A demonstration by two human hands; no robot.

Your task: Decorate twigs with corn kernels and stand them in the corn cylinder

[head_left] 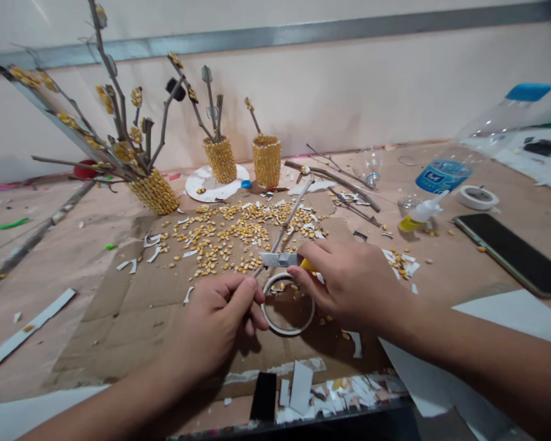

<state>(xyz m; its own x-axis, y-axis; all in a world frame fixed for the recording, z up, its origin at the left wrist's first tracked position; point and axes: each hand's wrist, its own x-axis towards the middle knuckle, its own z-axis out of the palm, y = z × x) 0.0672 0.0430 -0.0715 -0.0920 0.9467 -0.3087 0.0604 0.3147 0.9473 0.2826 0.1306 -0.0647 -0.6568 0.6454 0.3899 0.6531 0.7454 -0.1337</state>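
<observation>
The left hand (pixel 220 318) is closed in a pinch, its thumb and curled fingers gripping the low end of a thin grey wooden twig (pixel 287 223) that slants up toward one o'clock over the brown cardboard sheet (pixel 119 318). The right hand (pixel 349 278) is wrapped shut round a silver-bladed yellow utility knife (pixel 282 260), whose blade crosses the twig at one o'clock of the left thumb. A white tape ring (pixel 288 332) lies flat at six o'clock of the blade, between both hands, and loose yellow corn kernels (pixel 229 236) are strewn at twelve o'clock.

This looks like a home craft table set against a plain wall. A sheet of cardboard (pixel 119 306) covers the table, with corn kernels (pixel 224 236) and paper scraps (pixel 303 386) spread on it. Corn-covered cups (pixel 266 160) holding twigs, a glue bottle (pixel 420 214) and a tape roll (pixel 476 197) stand around
</observation>
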